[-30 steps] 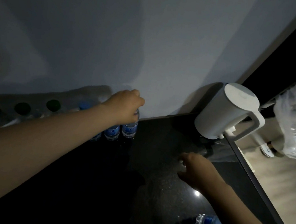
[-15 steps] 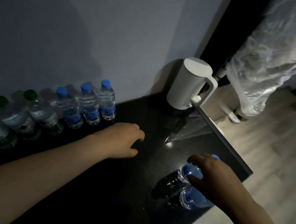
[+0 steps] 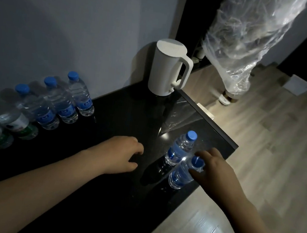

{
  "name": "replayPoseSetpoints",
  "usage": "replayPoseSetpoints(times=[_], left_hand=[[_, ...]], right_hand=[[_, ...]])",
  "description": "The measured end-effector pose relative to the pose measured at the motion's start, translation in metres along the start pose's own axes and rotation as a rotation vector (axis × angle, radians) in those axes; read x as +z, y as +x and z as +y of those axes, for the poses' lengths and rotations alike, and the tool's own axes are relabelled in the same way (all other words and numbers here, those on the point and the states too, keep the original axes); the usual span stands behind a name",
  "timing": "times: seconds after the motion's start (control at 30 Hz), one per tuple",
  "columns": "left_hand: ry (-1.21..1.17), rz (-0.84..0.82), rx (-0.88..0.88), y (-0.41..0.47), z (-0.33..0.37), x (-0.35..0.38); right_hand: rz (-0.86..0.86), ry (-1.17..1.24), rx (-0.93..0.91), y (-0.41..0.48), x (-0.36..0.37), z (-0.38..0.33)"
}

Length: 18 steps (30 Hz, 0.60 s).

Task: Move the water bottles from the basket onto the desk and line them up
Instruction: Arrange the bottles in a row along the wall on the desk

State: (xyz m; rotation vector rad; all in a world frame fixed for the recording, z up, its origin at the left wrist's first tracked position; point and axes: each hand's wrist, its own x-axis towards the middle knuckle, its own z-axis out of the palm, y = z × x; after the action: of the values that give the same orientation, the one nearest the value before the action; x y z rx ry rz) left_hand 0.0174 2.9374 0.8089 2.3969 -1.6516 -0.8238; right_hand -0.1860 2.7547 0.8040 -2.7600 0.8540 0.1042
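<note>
Head view: R hand (image 3: 213, 172) fingers curled round cap of near bottle (image 3: 180, 176), lower-right centre on desk (image 3: 120, 113), just beside 2nd bottle (image 3: 179, 149). L hand (image 3: 120, 154) loose, holds nothing. Bottle row (image 3: 63, 105) at left by wall. Prob. full, thin-walled, slick: take at neck.

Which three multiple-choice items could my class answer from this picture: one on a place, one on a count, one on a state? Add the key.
1. Where does the white kettle stand?
A) on the floor
B) at the far corner of the desk, by the wall
C) among the bottles

2. How many blue-capped bottles stand in the row along the wall?
A) one
B) three
C) six

3. What does the left hand hold?
A) nothing
B) a bottle
C) the kettle

Key: 1 B, it stands on the desk corner, wall behind; 2 B, three blue caps show there; 3 A, its loosely curled fingers enclose nothing.
</note>
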Motion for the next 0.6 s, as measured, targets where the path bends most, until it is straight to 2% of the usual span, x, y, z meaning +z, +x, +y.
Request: replayPoseSetpoints(times=[0.1,0.37,0.6], left_hand=[[0.025,-0.008,-0.007,0.007,0.004,-0.003],[0.064,0.023,0.004,0.04,0.024,-0.016],[0.029,0.15,0.07,0.088,0.065,-0.019]], right_hand=[[0.005,0.026,0.053,0.011,0.012,0.007],[-0.007,0.163,-0.045,0.004,0.004,0.028],[0.069,0.253,-0.068,-0.028,-0.03,0.04]])
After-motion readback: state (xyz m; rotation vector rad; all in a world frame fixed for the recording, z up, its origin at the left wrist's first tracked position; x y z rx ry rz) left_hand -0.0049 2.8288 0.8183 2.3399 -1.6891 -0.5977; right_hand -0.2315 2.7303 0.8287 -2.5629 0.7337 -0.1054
